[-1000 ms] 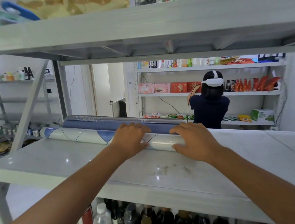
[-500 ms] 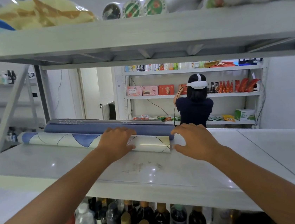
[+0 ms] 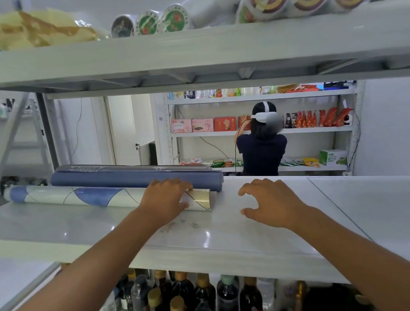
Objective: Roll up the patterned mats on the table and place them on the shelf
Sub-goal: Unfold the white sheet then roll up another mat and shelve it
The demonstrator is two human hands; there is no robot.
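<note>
Fingers of the left hand [image 3: 165, 200] curve over the top of a rolled-up glossy white mat [image 3: 96, 197] printed with blue curved patches and thin dark lines. The thumb is set against its near side, so the hand clasps the roll close to its right end. This white mat lies lengthwise on the glossy white middle shelf [image 3: 233, 231] of a pale metal rack, towards the back, with its left end near the shelf's left side. Just behind it, side by side, lies a plain slate-blue roll [image 3: 124, 177], and behind that a grey, partly see-through roll [image 3: 92, 166] at the shelf's far edge. The right hand [image 3: 273, 201] is off to the right of the white mat's end, apart from it, over bare shelf. Its fingers are spread and loosely bent and hold nothing; whether the fingertips touch the surface cannot be told. On the level below stand dark glass bottles [image 3: 190, 302] with tan and red caps. The upper shelf [image 3: 186, 47] carries wrapped rolls with round printed end labels [image 3: 148, 22] and a crinkled yellow plastic bag [image 3: 31, 29]. Beyond the rack, a person in a dark top [image 3: 262, 151] and white headset faces another stocked shelf unit [image 3: 323, 129].
</note>
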